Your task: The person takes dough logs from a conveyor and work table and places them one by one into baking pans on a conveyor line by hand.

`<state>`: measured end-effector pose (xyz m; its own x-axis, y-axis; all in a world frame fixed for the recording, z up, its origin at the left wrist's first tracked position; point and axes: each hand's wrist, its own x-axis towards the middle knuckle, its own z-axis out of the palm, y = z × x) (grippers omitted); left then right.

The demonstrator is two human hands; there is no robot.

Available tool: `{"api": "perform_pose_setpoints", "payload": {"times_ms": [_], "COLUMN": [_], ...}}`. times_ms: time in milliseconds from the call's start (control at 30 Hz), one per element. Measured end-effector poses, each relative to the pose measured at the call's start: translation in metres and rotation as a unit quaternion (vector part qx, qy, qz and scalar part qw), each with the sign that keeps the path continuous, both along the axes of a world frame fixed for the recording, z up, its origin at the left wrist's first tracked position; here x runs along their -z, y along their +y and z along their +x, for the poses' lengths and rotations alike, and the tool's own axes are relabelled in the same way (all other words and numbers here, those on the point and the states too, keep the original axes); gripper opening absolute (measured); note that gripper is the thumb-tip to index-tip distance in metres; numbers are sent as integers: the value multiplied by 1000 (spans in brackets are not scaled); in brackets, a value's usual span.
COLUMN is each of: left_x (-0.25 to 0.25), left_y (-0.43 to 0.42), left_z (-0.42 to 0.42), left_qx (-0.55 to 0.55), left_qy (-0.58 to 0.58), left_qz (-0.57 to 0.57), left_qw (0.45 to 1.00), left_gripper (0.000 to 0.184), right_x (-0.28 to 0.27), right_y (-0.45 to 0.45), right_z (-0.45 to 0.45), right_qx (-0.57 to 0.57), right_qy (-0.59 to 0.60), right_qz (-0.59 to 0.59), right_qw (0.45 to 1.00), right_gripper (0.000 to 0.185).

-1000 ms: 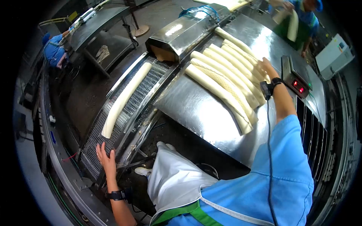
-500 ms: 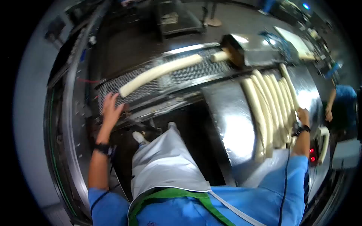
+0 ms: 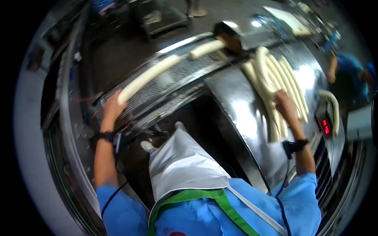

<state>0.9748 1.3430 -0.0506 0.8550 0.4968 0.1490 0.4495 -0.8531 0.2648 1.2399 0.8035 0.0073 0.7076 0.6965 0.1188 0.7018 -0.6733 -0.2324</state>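
Head view: left hand [image 3: 113, 107] touching belt roll [image 3: 149, 78] at near end (closure unclear); right hand [image 3: 285, 105] clamping upper roll [image 3: 262, 72] over roll row [image 3: 291, 82]; red display [image 3: 325, 127] glowing, digits blurred; bare tabletop [image 3: 232, 103] bordering conveyor-side edge.

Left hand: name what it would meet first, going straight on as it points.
The nearer pale roll on the mesh belt, it seems; the left hand is at its end, though blur hides any contact.
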Motion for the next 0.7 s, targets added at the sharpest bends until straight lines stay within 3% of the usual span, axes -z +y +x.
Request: {"api": "perform_pose_setpoints", "payload": {"times_ms": [67,200,333,400,467,500,567,600,667,700], "left_x": [-17,-8,-5,2,10,14,9,-2,-9,-5], "left_y": [-5,9,19,26,39,45,43,34,35,43], "left_z": [-3,-19,-34,-42,-46,-48,-51,-51,-54,-60], "left_qx": [-19,-30,-70,-80,-94,-78,-64,-69,-76,-65], "left_qy": [94,103,89,88,88,78,68,77,83,72], "left_qz": [-101,-95,-156,-114,-69,-65,-59,-80,-96,-133], "left_qw": [990,990,981,986,989,992,994,991,989,986], "left_gripper": [47,45,47,48,48,47,46,44,42,41], "right_x": [32,20,16,-2,-5,16,42,36,37,59], "right_y": [4,5,-9,-8,6,11,27,48,83,93], "right_z": [-33,-54,-74,-81,-60,-42,16,36,60,69], "right_qx": [63,105,19,18,123,151,165,222,232,154], "right_qy": [-146,-114,-148,66,180,79,-21,34,56,-63], "right_qz": [-24,-104,-191,-226,-183,-23,-11,-12,-67,-94], "right_qw": [987,982,970,972,959,985,986,974,969,982], "right_gripper": [23,19,16,18,29,37,55,61,65,63]}}
